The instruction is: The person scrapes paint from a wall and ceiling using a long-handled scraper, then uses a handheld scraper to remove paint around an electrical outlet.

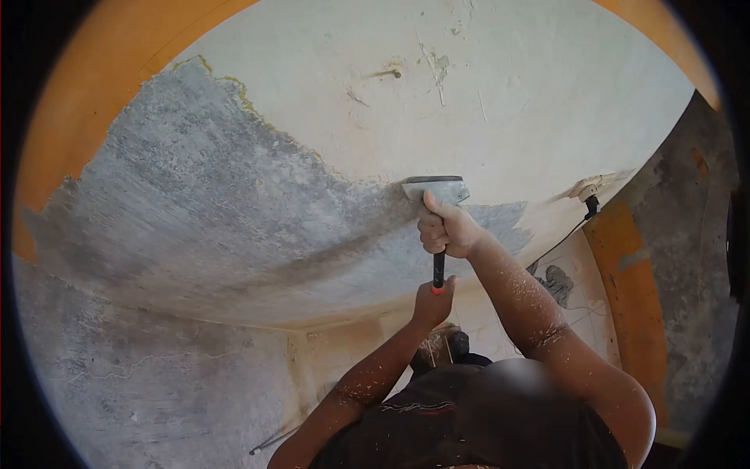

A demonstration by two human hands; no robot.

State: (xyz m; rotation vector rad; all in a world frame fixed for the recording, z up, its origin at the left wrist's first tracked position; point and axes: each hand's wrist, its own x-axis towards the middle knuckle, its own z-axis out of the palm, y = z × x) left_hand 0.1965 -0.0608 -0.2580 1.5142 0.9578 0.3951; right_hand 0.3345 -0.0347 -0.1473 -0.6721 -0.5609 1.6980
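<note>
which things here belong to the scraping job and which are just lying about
In the job:
scraper, held at the paint edge
wall, partly bared to grey

Seemingly just lying about:
crumpled grey cloth-like item, right
thin dark rod, lower left

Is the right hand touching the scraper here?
Touching: the head view shows the right hand wrapped around the scraper, with its black handle emerging below the fist.

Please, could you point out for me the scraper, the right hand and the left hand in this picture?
Scraper (448,191): head view, on the wide blade.
Right hand (451,232): head view, on the middle of the hand.
Left hand (433,306): head view, on the middle of the hand.
</note>
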